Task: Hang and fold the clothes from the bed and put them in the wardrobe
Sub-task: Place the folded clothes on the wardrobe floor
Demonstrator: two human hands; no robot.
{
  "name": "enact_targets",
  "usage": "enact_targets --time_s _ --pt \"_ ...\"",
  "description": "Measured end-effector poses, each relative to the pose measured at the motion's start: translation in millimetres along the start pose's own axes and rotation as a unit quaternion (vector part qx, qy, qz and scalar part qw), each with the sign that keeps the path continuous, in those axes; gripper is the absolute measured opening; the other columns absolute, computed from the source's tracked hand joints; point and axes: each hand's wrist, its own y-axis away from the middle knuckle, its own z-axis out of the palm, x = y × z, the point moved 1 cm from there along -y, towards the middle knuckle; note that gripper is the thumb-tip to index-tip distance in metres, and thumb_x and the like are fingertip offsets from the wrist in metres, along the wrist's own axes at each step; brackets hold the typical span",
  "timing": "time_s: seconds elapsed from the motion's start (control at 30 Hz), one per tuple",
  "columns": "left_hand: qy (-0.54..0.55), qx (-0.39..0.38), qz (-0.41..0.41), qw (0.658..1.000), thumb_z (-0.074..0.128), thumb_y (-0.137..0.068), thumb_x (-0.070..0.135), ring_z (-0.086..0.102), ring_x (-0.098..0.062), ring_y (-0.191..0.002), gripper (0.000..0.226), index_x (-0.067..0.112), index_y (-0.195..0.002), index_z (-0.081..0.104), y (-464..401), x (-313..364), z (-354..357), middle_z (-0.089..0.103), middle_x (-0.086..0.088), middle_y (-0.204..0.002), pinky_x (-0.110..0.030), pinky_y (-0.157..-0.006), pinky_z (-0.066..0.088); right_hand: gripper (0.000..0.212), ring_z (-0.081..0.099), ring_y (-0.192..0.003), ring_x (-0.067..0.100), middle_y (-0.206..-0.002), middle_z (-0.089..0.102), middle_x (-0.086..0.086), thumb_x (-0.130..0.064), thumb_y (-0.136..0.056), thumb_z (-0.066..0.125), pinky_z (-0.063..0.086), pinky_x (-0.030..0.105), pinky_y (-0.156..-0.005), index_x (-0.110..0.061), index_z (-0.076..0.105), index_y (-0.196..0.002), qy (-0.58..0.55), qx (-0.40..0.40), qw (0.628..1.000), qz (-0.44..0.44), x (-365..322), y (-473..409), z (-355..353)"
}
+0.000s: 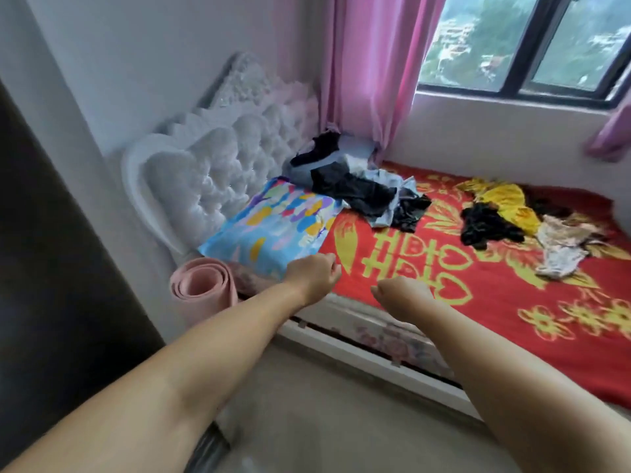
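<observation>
Left of the fingers, a rolled pink mat stood on end against the tufted white headboard, both smooth and padded in look. The left hand reached out over the near edge of the bed, its fingers curled loosely inward and holding nothing. Just past those fingers lay a glossy pillow printed with bright blotches. The right hand hung beside the left, knuckles up, fingers bent under and likewise empty.

Beyond both hands, well out of reach, a crumpled heap of dark and pale blue clothes sat near the pillow, soft and shapeless. Farther right of the fingers lay a second heap: a yellow garment, something black and lacy, and a limp cream piece. All rested on the red bedspread with its yellow pattern.

By the look of it, the task had barely begun: nothing was folded or hung, no wardrobe showed, and every garment was still to be picked up.
</observation>
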Motion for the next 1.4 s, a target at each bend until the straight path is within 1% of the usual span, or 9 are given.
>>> enact_targets --time_s 0.23,0.37,0.5,0.67,0.77,0.87,1.17,1.3,1.4 --pt "-0.019 -0.041 0.084 0.995 0.033 -0.101 0.036 0.057 -0.029 -0.077 0.03 0.012 -0.092 0.049 -97 84 30 0.06 -0.008 -0.089 -0.036 -0.062 0.044 0.049 0.051 -0.064 0.024 -0.069 0.049 0.0 -0.038 -0.104 0.025 0.043 0.03 -0.056 -0.014 0.044 -0.066 -0.067 -0.002 0.993 0.093 124 -10 7" --pt "-0.031 -0.044 0.121 0.991 0.032 -0.102 0.036 0.051 -0.026 -0.068 0.031 0.013 -0.09 0.049 -154 114 55 0.058 -0.006 -0.085 -0.03 -0.05 0.032 0.05 0.06 -0.077 0.028 -0.084 0.061 0.005 -0.039 -0.104 0.024 0.046 0.032 -0.06 -0.01 0.056 -0.08 -0.058 -0.019 0.991 0.119 169 -27 17" --pt "-0.031 -0.052 0.145 0.988 0.031 -0.102 0.037 0.057 -0.027 -0.072 0.033 0.012 -0.097 0.051 -225 139 82 0.059 -0.004 -0.086 -0.028 -0.046 0.03 0.047 0.056 -0.074 0.028 -0.08 0.058 0.004 -0.037 -0.105 0.025 0.044 0.031 -0.06 -0.01 0.054 -0.078 -0.05 -0.014 0.988 0.146 224 -70 17" --pt "-0.019 -0.072 0.147 0.986 0.031 -0.101 0.038 0.059 -0.028 -0.077 0.03 0.015 -0.088 0.046 -332 151 109 0.062 -0.007 -0.089 -0.031 -0.053 0.033 0.044 0.058 -0.075 0.027 -0.08 0.056 0.002 -0.036 -0.105 0.027 0.045 0.031 -0.06 -0.01 0.053 -0.08 -0.048 -0.017 0.983 0.177 299 -143 11" --pt "-0.032 -0.089 0.151 0.984 0.031 -0.101 0.038 0.059 -0.029 -0.084 0.033 0.012 -0.095 0.051 -402 157 117 0.061 -0.007 -0.095 -0.033 -0.058 0.038 0.045 0.052 -0.067 0.024 -0.075 0.054 0.002 -0.037 -0.104 0.027 0.04 0.03 -0.056 -0.011 0.049 -0.076 -0.074 -0.015 0.979 0.192 345 -184 7" --pt "-0.032 -0.106 0.149 0.983 0.031 -0.101 0.037 0.059 -0.029 -0.085 0.035 0.01 -0.098 0.052 -455 165 135 0.061 -0.007 -0.095 -0.033 -0.061 0.04 0.046 0.058 -0.073 0.026 -0.079 0.056 0.002 -0.039 -0.104 0.026 0.041 0.031 -0.056 -0.01 0.053 -0.08 -0.089 -0.016 0.975 0.204 380 -211 17" --pt "-0.029 -0.203 0.169 0.964 0.032 -0.101 0.032 0.047 -0.021 -0.066 0.029 0.014 -0.082 0.044 -521 208 229 0.048 0.001 -0.075 -0.031 -0.055 0.036 0.044 0.061 -0.102 0.026 -0.111 0.063 0.004 -0.04 -0.103 0.026 0.044 0.033 -0.074 -0.013 0.061 -0.104 -0.114 -0.145 0.954 0.236 473 -265 100" --pt "-0.036 -0.222 0.137 0.965 0.032 -0.101 0.032 0.052 -0.022 -0.068 0.028 0.013 -0.089 0.049 -572 225 267 0.05 0.002 -0.075 -0.029 -0.05 0.032 0.043 0.062 -0.095 0.027 -0.105 0.064 0.005 -0.039 -0.104 0.025 0.045 0.034 -0.071 -0.013 0.059 -0.095 -0.144 -0.142 0.956 0.212 531 -311 125" --pt "-0.034 -0.25 0.093 0.963 0.033 -0.101 0.029 0.054 -0.023 -0.073 0.025 0.013 -0.093 0.051 -614 247 309 0.056 -0.001 -0.082 -0.03 -0.055 0.038 0.039 0.061 -0.093 0.027 -0.102 0.064 0.005 -0.038 -0.103 0.026 0.044 0.032 -0.069 -0.016 0.053 -0.087 -0.174 -0.148 0.954 0.193 577 -339 160"
